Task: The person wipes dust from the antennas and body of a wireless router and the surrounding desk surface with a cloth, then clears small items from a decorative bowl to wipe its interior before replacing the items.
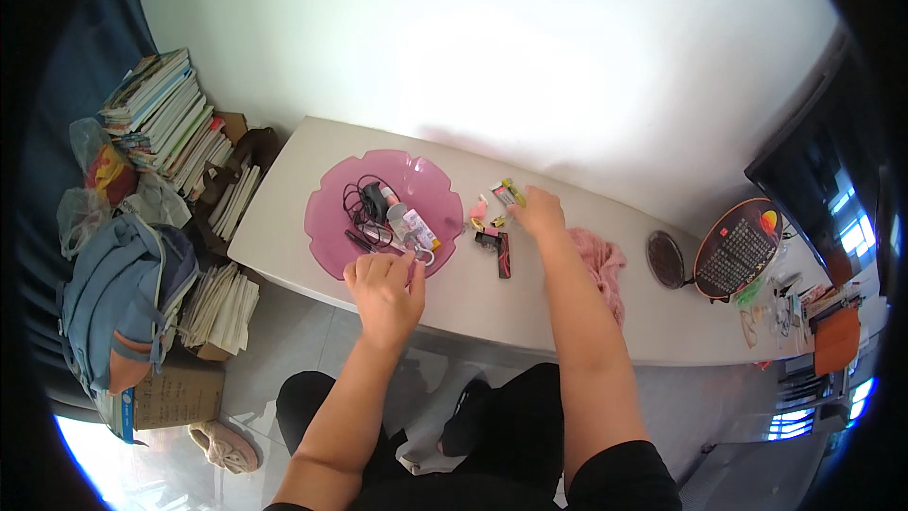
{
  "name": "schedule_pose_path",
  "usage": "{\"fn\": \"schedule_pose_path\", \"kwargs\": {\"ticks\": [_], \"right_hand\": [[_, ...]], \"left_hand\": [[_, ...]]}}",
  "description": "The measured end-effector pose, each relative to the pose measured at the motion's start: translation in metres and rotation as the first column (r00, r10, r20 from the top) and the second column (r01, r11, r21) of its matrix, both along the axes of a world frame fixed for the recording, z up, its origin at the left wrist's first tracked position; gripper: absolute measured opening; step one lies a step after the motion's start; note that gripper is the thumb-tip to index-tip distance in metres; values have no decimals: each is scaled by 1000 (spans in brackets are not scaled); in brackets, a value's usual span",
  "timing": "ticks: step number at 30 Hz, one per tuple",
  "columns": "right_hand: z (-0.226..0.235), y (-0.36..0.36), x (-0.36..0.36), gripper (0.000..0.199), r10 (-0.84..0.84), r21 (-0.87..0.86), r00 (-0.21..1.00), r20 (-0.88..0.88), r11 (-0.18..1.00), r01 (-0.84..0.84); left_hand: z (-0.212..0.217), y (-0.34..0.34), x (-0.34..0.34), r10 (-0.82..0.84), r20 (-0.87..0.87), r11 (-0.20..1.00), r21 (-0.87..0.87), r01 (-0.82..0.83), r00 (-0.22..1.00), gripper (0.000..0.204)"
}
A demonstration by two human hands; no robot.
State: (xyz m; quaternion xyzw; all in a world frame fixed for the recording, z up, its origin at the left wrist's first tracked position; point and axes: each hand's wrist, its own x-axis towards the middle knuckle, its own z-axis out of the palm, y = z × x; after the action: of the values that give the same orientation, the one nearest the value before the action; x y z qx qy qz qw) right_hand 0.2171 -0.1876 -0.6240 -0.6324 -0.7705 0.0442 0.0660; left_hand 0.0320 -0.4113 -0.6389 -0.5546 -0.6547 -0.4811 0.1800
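Observation:
A purple scalloped plastic basin (326, 199) stands on the table. Inside it lie a black corded device (375, 201), a small clear container (397, 218) and a white-and-purple packet (420, 227). My left hand (386, 295) is closed at the basin's near rim, beside a white ring-shaped piece (425, 256); whatever its fingers hold is hidden. My right hand (543, 216) has its fingers curled at the end of a small yellow-green packet (509, 191). Just left of that hand lie a black-and-red handled item (503, 255), small gold pieces (497, 221) and a pink item (480, 209).
A pink cloth (602, 270) lies right of my right forearm. Farther right are a dark round tray (665, 259), a round lettered panel (738, 251) and a monitor (818, 185). Book stacks (170, 118) and a blue-grey backpack (118, 298) are at the left; a wall (473, 57) runs behind.

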Motion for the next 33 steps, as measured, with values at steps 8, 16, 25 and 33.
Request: {"fn": "schedule_pose_path", "kwargs": {"ticks": [8, 16, 25, 33], "right_hand": [[-13, 8, -8, 34, 7, -48, 994, -111, 999, -13], [35, -70, -86, 33, 315, 159, 900, -302, 947, -278], [17, -46, -40, 37, 225, 220, 856, -465, 966, -135], [1, -62, -14, 83, 351, 69, 934, -73, 936, -346]], "left_hand": [[8, -1, 2, -37, 9, 998, 60, 36, 999, 17], [6, 0, -1, -11, 56, 1000, 17, 10, 998, 16], [5, 1, 4, -54, 20, 998, 19, 54, 998, 19], [8, -5, 17, -104, -48, 992, -81, 100, 993, 24]]}}
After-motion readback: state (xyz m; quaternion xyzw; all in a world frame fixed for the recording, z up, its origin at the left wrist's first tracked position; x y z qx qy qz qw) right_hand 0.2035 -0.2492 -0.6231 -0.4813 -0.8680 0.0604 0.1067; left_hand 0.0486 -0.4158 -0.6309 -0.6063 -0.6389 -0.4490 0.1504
